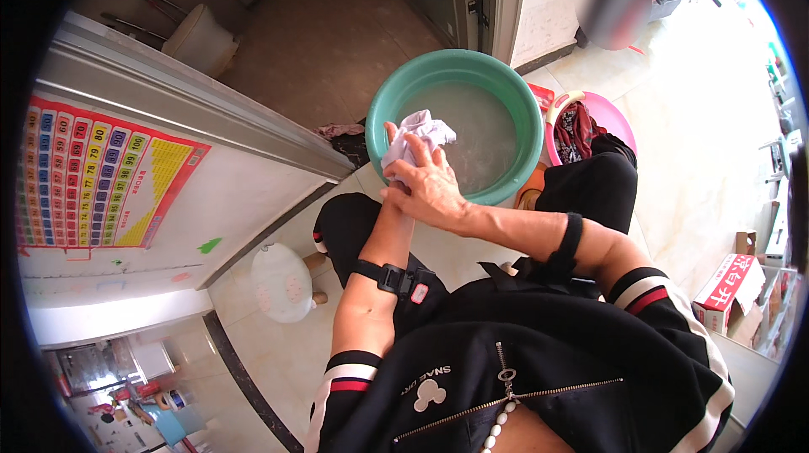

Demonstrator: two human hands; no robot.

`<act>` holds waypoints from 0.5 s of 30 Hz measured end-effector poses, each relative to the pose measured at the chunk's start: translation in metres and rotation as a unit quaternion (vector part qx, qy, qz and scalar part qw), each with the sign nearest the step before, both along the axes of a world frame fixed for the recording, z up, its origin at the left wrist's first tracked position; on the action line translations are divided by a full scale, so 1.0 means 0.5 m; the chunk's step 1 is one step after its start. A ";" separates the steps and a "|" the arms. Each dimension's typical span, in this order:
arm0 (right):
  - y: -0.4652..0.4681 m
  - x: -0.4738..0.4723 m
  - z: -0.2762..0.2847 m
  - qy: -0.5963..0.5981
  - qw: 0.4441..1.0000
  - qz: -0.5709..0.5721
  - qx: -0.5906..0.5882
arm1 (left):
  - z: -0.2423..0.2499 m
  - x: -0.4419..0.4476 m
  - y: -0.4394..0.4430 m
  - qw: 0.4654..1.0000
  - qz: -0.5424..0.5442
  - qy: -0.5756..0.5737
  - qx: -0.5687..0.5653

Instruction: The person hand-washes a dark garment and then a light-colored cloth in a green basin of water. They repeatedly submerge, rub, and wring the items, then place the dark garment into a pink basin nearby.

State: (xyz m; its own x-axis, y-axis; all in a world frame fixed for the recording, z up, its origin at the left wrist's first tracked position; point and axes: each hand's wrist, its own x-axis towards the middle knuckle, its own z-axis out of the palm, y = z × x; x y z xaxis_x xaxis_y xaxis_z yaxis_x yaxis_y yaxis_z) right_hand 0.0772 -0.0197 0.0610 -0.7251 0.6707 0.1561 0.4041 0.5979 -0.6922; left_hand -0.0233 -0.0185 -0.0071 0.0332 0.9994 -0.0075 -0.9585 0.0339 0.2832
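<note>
A green plastic basin (531, 130) of cloudy water stands on the floor before me. Above its near left rim is a bunched pale lilac cloth (425, 130). My left hand (395, 178) is beneath the cloth and mostly covered by my other hand, though some of its fingers seem to show at the cloth. My right hand (430, 186) lies across it, with bent fingers pressed on the cloth.
Right of the basin, a pink basin (616, 115) holds dark and red patterned clothes (574, 130). Dark cloth (351, 146) lies by the door frame. A small white stool (282, 282) is at my left, and a red and white carton (727, 285) at the far right.
</note>
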 end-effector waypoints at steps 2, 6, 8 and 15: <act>0.008 -0.017 -0.014 0.030 0.999 -0.044 0.004 | -0.010 0.006 0.005 1.000 0.014 -0.013 0.016; 0.084 -0.060 -0.037 -0.008 0.996 -0.083 -0.003 | -0.040 0.009 0.057 0.997 0.077 -0.012 -0.024; 0.127 -0.072 -0.044 -0.024 0.995 -0.077 -0.054 | -0.050 0.015 0.078 0.994 0.097 -0.007 -0.047; 0.252 -0.045 -0.113 -0.079 0.945 -0.176 -0.265 | -0.046 0.047 0.072 0.925 0.175 0.127 -0.312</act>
